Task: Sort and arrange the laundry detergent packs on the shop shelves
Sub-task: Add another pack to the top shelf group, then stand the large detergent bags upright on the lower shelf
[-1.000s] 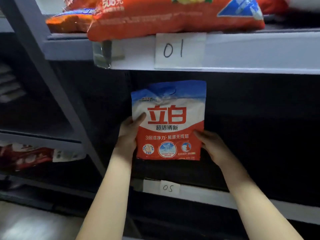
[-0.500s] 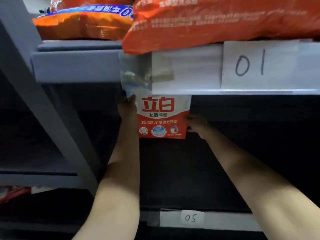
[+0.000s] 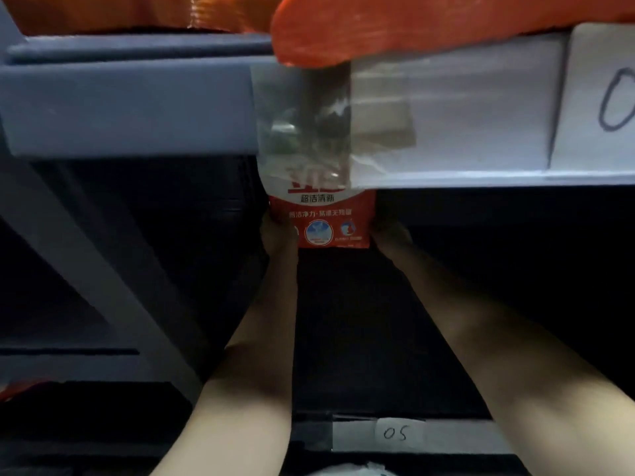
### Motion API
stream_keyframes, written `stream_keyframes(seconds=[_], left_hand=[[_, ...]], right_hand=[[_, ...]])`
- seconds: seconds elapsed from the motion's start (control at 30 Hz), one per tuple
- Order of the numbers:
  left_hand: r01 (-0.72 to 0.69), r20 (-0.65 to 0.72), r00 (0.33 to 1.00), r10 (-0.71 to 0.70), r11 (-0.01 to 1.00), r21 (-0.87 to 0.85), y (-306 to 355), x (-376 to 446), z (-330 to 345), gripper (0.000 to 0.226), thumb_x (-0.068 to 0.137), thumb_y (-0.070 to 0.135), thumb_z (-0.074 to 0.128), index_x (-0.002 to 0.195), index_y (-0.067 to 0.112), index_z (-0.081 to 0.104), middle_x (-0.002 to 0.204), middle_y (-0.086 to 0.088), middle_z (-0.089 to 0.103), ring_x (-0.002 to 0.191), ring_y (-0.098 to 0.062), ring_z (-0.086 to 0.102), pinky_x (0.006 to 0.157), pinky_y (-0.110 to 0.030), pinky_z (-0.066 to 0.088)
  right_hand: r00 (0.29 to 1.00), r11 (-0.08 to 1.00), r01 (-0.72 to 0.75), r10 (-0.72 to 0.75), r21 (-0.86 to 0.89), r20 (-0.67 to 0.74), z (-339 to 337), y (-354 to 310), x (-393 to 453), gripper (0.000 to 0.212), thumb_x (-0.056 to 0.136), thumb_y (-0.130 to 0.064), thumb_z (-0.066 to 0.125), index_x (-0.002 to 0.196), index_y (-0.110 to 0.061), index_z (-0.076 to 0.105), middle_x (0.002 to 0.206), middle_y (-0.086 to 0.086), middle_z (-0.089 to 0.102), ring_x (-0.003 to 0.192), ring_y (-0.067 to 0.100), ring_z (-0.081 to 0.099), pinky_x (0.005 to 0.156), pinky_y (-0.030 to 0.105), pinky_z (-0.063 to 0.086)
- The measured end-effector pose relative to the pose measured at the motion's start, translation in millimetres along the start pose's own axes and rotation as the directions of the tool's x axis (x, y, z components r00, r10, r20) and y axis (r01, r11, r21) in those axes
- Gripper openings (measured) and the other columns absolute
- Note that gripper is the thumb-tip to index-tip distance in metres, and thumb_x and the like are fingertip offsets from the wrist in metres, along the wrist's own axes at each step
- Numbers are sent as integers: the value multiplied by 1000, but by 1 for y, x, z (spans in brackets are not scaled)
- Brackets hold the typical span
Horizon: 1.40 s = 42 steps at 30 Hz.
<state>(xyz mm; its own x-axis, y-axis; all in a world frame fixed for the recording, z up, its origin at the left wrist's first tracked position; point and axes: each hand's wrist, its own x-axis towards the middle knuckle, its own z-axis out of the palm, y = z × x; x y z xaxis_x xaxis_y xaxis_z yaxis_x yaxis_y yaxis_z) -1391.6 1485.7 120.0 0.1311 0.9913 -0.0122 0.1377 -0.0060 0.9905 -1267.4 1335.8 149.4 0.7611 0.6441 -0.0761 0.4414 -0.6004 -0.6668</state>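
Both hands, left (image 3: 275, 231) and right (image 3: 390, 235), pinch the pack (image 3: 331, 221) by its lower edges, deep in the dark shelf bay. The upper shelf's lip (image 3: 446, 115) and a clear tag holder (image 3: 302, 121) hide its top. An orange bag (image 3: 395, 25) overhangs above.

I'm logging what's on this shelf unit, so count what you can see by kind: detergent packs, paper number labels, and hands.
Detergent packs: 3, namely the held pack, an orange pack above, another orange pack at top left
Paper number labels: 2, top label, lower label
Hands: 2, left hand, right hand
Total: 7
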Motion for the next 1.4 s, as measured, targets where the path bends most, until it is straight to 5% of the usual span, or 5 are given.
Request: stream_keyframes(seconds=[0.13, 0.4, 0.6, 1.07, 1.4], left_hand=[[-65, 48, 997, 59, 988, 139, -8, -49, -8, 40, 97, 27, 45, 135, 13, 48, 131, -11, 55, 119, -27, 54, 99, -43, 45], [-478, 442, 869, 224, 610, 632, -19, -131, 4, 37, 96, 23, 48, 132, 13, 48, 136, -9, 48, 128, -26, 40, 102, -35, 36], [-673, 634, 735, 242, 375, 637, -24, -194, 27, 35, 97, 27, 44, 130, 19, 50, 134, -3, 49, 126, -22, 41, 102, -34, 35], [-726, 666, 688, 289, 285, 626, 48, -374, 82, 35, 101, 30, 32, 131, 23, 49, 135, 0, 48, 126, -22, 39, 105, -34, 30], [-905, 466, 305, 831, 100, 414, 171, -459, 52, 24, 89, 27, 49, 93, 18, 70, 90, 2, 68, 86, -20, 62, 75, -37, 50]], right_hand=[[998, 993, 63, -59, -103, 37, 7, 28, -18, 32, 98, -29, 34, 94, -11, 61, 107, 13, 64, 91, 25, 59, 70, 29, 41], [939, 878, 336, -340, -342, 48, -6, 79, -64, 35, 100, -21, 40, 131, -10, 51, 130, 11, 55, 118, 25, 50, 98, 34, 42], [912, 808, 397, -401, -435, 87, -38, 123, -103, 37, 101, -24, 38, 134, -13, 49, 135, 7, 52, 123, 22, 46, 99, 30, 39], [912, 823, 383, -409, -418, 31, -180, 224, -206, 37, 101, -26, 36, 136, -17, 46, 138, 2, 48, 130, 20, 38, 100, 33, 40], [555, 560, 600, -806, -571, -208, -334, 196, -291, 37, 94, -31, 39, 110, -13, 66, 103, -1, 67, 100, 17, 62, 85, 22, 47]])
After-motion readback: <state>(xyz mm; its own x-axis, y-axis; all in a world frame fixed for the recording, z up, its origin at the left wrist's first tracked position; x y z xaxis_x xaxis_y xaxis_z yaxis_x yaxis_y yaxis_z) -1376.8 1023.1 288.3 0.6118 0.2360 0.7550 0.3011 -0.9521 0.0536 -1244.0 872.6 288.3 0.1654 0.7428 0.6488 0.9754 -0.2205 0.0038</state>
